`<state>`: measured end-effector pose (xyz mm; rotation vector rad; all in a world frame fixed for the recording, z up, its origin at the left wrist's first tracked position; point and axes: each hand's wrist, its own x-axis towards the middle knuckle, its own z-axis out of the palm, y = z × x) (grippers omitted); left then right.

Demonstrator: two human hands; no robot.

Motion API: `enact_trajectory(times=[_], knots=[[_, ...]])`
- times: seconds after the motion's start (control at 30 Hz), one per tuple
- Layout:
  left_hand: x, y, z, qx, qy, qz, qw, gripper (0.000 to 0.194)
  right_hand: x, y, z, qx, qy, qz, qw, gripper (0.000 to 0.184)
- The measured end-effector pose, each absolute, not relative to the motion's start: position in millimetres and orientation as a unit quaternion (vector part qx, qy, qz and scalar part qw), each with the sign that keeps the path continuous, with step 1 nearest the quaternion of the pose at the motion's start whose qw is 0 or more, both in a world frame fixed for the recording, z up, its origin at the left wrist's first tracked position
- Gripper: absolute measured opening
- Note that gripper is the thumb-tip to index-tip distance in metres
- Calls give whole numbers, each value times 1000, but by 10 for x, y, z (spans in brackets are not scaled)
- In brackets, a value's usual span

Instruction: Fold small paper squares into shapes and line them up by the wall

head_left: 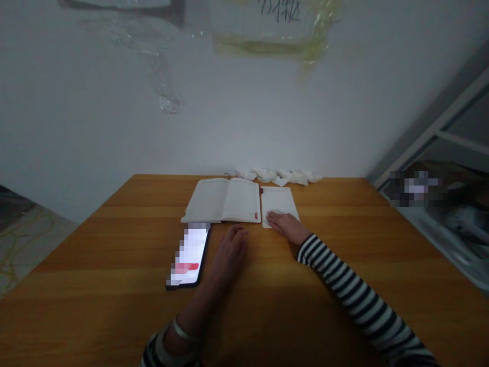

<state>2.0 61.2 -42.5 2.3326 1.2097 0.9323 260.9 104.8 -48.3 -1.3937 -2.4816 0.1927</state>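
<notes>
An open notebook with blank pages and a small red mark at its lower right corner lies towards the back of the table. Just right of it is a white pad or sheet with a small dark mark at its upper left. My right hand rests on the pad's lower part, fingers stretched out flat. My left hand is on the table below the notebook, holding nothing, its fingers loosely extended. Left of that hand lies a phone with a lit screen, partly pixelated.
The wooden table meets a white wall at the back. Several crumpled white tissues line its far edge. Tape and a paper with handwriting are on the wall. A framed shelf or opening stands at the right.
</notes>
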Motion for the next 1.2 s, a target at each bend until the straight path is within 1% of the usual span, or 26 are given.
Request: enact_trajectory(times=[0.13,0.3,0.4,0.77,1.03,1.1,1.2], knots=[[22,613,-439,825,424,329,178,25,2543,985,-512,-520,-836,66,159,26],[29,619,-452,824,430,321,182,23,2475,959,-577,-575,-787,81,210,26],[35,623,-462,826,430,314,185,24,2474,973,-609,-591,-771,79,223,28],[32,618,-486,831,440,287,181,30,2473,1003,-660,-629,-721,81,279,23],[32,600,-506,829,452,280,173,29,2560,1033,-717,-643,-681,87,339,33],[42,586,-517,829,456,273,171,29,2590,1042,-753,-638,-674,104,357,35],[147,575,-528,837,458,260,149,32,2621,1072,-822,-611,-657,159,413,37]])
